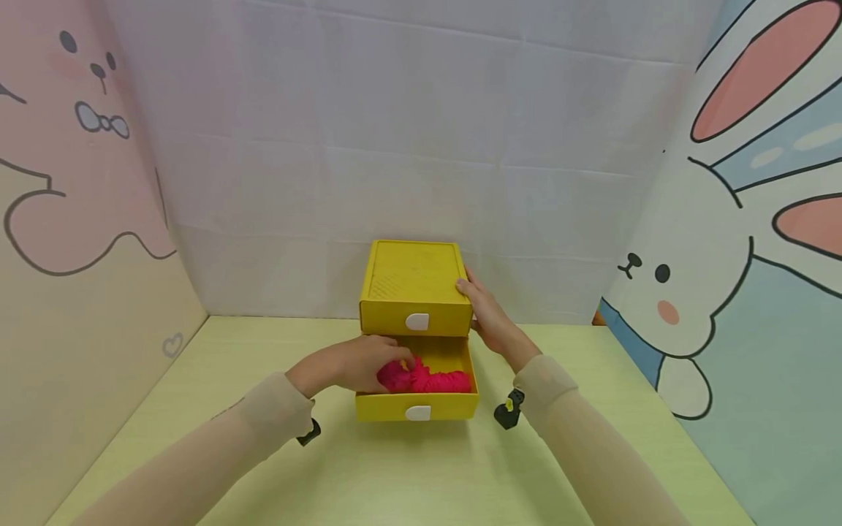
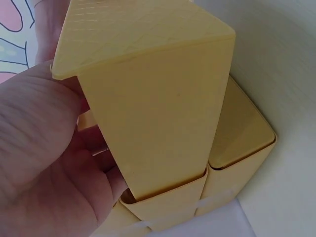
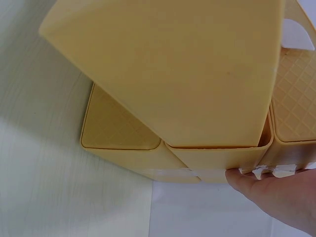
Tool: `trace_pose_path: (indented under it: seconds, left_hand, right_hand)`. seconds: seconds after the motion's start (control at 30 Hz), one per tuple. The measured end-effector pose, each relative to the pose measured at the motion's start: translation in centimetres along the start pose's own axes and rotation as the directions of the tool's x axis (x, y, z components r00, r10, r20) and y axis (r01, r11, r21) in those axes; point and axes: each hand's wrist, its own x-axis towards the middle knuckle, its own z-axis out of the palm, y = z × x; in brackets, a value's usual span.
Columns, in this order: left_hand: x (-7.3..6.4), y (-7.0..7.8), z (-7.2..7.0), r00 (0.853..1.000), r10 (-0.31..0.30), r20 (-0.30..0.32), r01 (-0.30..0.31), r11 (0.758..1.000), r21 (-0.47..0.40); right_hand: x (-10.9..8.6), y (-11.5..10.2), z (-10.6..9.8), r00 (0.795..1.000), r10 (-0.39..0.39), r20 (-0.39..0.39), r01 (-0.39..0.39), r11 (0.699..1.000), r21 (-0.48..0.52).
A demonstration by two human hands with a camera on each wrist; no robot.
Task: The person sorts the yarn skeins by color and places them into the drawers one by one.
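A yellow drawer cabinet (image 1: 414, 274) stands against the back wall, its middle drawer (image 1: 384, 408) pulled out. In that drawer lies a bright pink ribbed, cloth-like bundle (image 1: 447, 381); a darker pink bundle (image 1: 392, 377) is beside it on the left. My left hand (image 1: 368, 363) reaches over the drawer's left side, its fingers curled on the darker bundle; the left wrist view shows its palm by the drawer wall (image 2: 153, 113), fingertips hidden. My right hand (image 1: 490, 318) rests against the cabinet's upper right side, thumb on the top edge, fingers along the side.
A closed lower drawer (image 3: 121, 123) sits beneath the pulled-out one. The closed top drawer (image 1: 381, 319) has a white tab handle (image 1: 417, 321). The pale table (image 1: 263, 475) is bounded by a white back cloth (image 1: 408, 146) and cartoon-printed side panels.
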Motion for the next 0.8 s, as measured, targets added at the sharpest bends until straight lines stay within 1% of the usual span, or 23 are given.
trace_pose_path:
  seconds: [0.2,0.3,0.43,0.5,0.63,0.8]
  left_hand:
    - [-0.4,-0.1,-0.5,0.999,0.034,-0.006,-0.034,0.998,-0.060]
    - [-0.7,0.0,-1.0,0.997,0.066,-0.024,-0.068,0.995,-0.073]
    - [-1.4,0.3,-1.7,0.991,0.104,-0.085,-0.112,0.990,-0.087]
    - [-1.9,0.6,-1.9,0.986,0.111,-0.122,-0.124,0.987,-0.106]
    - [-2.7,1.1,-1.8,0.977,0.113,-0.180,-0.146,0.973,-0.180]
    - [-3.6,1.7,-1.4,0.971,0.120,-0.207,-0.178,0.941,-0.289]
  right_hand:
    - [0.0,0.2,-0.1,1.000,0.000,0.002,0.000,1.000,-0.003]
    - [0.0,0.2,-0.2,1.000,0.001,0.001,-0.001,1.000,-0.004]
    - [0.0,0.1,-0.2,1.000,0.003,-0.002,-0.003,1.000,0.001]
    - [0.0,0.1,-0.1,1.000,0.004,-0.001,-0.004,1.000,0.001]
    - [0.0,0.1,0.0,1.000,0.003,0.003,-0.003,1.000,-0.003]
    - [-0.1,0.1,0.1,1.000,0.003,0.006,-0.003,1.000,-0.001]
